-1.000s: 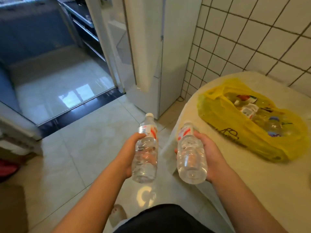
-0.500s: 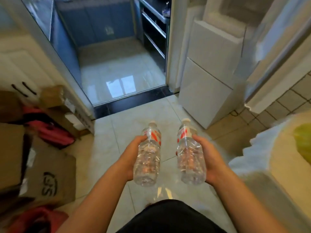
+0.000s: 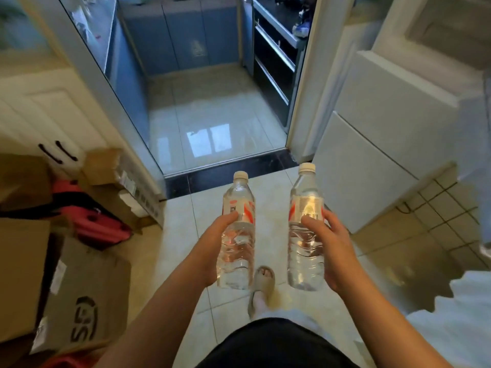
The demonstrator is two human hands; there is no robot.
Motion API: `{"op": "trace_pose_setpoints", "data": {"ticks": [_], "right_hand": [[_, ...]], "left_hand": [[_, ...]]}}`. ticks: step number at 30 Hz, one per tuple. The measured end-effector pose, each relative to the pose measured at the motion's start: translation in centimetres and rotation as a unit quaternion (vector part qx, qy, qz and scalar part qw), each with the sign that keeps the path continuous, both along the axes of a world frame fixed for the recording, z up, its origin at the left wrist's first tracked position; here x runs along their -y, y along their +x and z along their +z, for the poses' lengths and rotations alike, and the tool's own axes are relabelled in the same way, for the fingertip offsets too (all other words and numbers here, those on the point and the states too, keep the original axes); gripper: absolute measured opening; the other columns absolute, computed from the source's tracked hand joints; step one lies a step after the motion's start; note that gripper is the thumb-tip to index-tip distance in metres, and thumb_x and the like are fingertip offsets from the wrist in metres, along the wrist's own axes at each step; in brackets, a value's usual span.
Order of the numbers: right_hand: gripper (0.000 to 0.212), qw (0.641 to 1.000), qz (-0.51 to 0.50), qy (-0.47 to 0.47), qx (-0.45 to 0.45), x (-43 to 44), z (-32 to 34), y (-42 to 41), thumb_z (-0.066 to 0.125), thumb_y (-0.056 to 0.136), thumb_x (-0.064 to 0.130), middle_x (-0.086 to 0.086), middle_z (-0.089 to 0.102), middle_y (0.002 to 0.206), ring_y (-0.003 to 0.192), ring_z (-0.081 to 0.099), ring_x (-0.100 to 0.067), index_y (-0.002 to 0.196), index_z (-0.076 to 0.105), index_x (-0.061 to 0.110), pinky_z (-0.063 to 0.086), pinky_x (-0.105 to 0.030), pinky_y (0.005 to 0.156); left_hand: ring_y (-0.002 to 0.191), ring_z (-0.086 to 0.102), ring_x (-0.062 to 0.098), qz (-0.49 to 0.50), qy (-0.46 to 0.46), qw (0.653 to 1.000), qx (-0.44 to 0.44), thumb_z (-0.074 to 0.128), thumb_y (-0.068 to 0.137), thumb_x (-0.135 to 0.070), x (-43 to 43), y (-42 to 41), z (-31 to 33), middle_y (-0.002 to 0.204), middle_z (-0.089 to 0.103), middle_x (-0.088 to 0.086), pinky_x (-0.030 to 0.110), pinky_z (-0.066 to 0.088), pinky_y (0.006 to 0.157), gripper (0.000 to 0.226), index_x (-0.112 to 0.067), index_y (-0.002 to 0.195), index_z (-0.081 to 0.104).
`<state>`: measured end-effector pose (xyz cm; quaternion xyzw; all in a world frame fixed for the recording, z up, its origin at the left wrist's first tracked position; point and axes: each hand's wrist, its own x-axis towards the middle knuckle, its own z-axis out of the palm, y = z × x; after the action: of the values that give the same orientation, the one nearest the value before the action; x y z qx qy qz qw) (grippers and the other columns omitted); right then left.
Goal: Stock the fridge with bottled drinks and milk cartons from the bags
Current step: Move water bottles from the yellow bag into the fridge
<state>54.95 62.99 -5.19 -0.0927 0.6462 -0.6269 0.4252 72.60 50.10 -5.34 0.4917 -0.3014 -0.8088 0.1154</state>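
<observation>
While left hand (image 3: 211, 251) grips left bottle (image 3: 239, 245), right hand (image 3: 336, 252) right bottle (image 3: 305, 248), floor (image 3: 180, 248) open between boxes (image 3: 79, 296), fridge (image 3: 372, 160).

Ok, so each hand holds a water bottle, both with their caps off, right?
No. In the head view the left hand holds the left bottle, the right hand the right bottle, but the left cap and right cap are both on.
</observation>
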Motion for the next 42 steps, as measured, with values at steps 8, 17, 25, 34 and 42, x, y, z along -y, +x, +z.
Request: {"op": "trace_pose_setpoints", "data": {"ticks": [8, 17, 25, 34, 42], "right_hand": [[0.037, 0.996, 0.001, -0.025, -0.087, 12.2, 0.7, -9.5, 0.071, 0.084, 0.019, -0.005, 0.07, 0.101, 0.081, 0.072, -0.017, 0.118, 0.057, 0.02, 0.055, -0.03, 0.067], [0.05, 0.98, -0.046, -0.001, -0.194, 19.9, 1.9, -19.1, 0.075, 0.082, 0.022, -0.004, 0.062, 0.116, 0.101, 0.065, -0.022, 0.122, 0.046, 0.021, 0.056, -0.042, 0.086], [0.046, 0.96, -0.179, 0.016, -0.213, 24.4, 1.3, -27.6, 0.076, 0.077, 0.012, -0.001, 0.064, 0.106, 0.095, 0.065, -0.018, 0.115, 0.051, 0.021, 0.055, -0.034, 0.08], [0.043, 0.914, -0.348, 0.022, -0.208, 29.6, 3.1, -36.5, 0.074, 0.081, 0.022, 0.005, 0.063, 0.109, 0.099, 0.064, -0.014, 0.118, 0.052, 0.027, 0.056, -0.037, 0.084], [0.044, 0.83, -0.484, -0.01, -0.279, 31.2, 7.3, -45.3, 0.074, 0.076, 0.026, 0.0, 0.066, 0.104, 0.096, 0.065, -0.018, 0.114, 0.055, 0.019, 0.055, -0.037, 0.083]], "left_hand": [[0.091, 0.067, 0.027, -0.063, -0.119, 0.99, -0.033, 0.073, 0.077, -0.038, 11.6, -10.2, 1.3, 0.107, 0.066, 0.012, 0.043, 0.056, 0.081, 0.048, -0.027, 0.118, 0.051], [0.097, 0.07, 0.032, -0.082, -0.164, 0.982, -0.033, 0.074, 0.068, -0.041, 21.1, -22.1, 0.5, 0.115, 0.067, 0.016, 0.05, 0.056, 0.088, 0.072, -0.024, 0.133, 0.049], [0.097, 0.07, 0.027, -0.21, -0.202, 0.953, -0.081, 0.07, 0.07, -0.027, 28.7, -34.7, 0.0, 0.11, 0.071, 0.01, 0.041, 0.055, 0.08, 0.059, -0.022, 0.127, 0.057], [0.095, 0.071, 0.028, -0.357, -0.228, 0.897, -0.125, 0.066, 0.083, -0.013, 35.9, -50.1, 2.1, 0.105, 0.073, 0.008, 0.049, 0.054, 0.086, 0.042, -0.026, 0.123, 0.06], [0.094, 0.07, 0.01, -0.453, -0.295, 0.81, -0.23, 0.061, 0.09, -0.007, 36.9, -64.0, 7.1, 0.108, 0.07, 0.0, 0.021, 0.054, 0.071, 0.042, -0.029, 0.126, 0.054]]}}
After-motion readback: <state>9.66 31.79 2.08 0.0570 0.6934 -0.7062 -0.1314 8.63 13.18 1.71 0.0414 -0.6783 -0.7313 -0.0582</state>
